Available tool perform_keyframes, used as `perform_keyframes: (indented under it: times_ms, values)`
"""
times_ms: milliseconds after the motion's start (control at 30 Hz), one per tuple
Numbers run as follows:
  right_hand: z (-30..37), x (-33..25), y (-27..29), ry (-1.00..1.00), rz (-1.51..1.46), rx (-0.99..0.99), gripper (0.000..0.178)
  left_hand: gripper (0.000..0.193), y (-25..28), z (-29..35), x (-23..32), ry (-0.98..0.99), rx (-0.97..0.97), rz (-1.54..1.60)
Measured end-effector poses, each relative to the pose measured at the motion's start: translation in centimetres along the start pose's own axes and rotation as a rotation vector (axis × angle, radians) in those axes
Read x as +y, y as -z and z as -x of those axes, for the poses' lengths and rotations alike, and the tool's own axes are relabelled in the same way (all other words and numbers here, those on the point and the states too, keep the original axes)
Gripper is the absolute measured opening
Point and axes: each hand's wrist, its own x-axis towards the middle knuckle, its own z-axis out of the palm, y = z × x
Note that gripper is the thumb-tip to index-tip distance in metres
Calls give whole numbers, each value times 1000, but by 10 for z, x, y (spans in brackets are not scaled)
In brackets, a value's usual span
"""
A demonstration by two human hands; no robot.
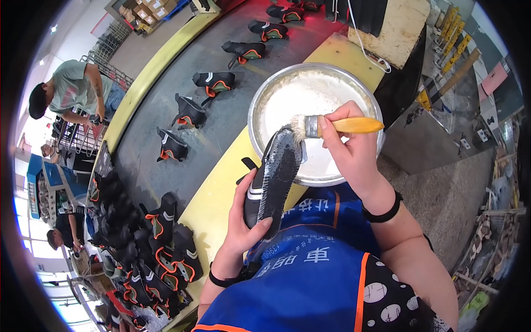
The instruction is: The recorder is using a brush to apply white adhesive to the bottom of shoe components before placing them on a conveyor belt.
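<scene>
My left hand [243, 224] is wrapped round a black shoe upper [279, 171], holding it with its underside facing up. White stitching runs along the edge of that underside, and a whitish wet film covers its toe end. In my right hand [351, 149] is a flat paintbrush [354, 125] with a yellow wooden handle and a metal band. Its pale bristles touch the toe end of the upper. Behind and below the brush sits a round metal basin [257, 91] with creamy white liquid [282, 99] in it.
Several black shoe uppers with orange trim [214, 82] lie spaced along a dark conveyor belt [171, 91] with yellow edges. A heap of similar uppers [133, 232] is at the left. One person [77, 91] stands across the belt, another [69, 229] farther left.
</scene>
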Motion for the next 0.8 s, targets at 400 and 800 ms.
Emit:
perform_keyframes:
  times_ms: [400,800]
  values:
    - [2,-1,-3,231,-45,6,11,91,4,5,4,51,-15,114]
    - [31,-19,-14,4,66,-69,13,101,-2,9,3,113,128,38]
